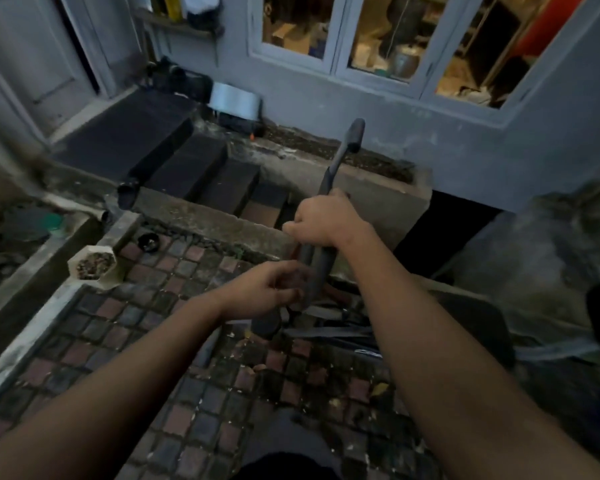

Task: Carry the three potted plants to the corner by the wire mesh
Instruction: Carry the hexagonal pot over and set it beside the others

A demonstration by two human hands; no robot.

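Pale and hexagonal, a pot (96, 266) filled with brown gravel-like matter is seen at the left, set on the corner of a concrete kerb (32, 268) beside the brick paving (194, 393); no plant can be made out in it, and no other pot is identifiable. Well apart from it, at centre, a long dark-handled tool (329, 188) is held upright — its grip end is raised toward the grey wall (326, 98). The right hand (323, 220) is closed around the shaft, fingers wrapped tight. The left hand (264, 292) is placed lower against the same tool, its fingers (288, 277) curled loosely; whether they grip it cannot be told through the blur. A heap of dark tools (333, 323) lies on the paving just below the hands. Dark steps (201, 171) and a lit window (388, 36) are shown behind.
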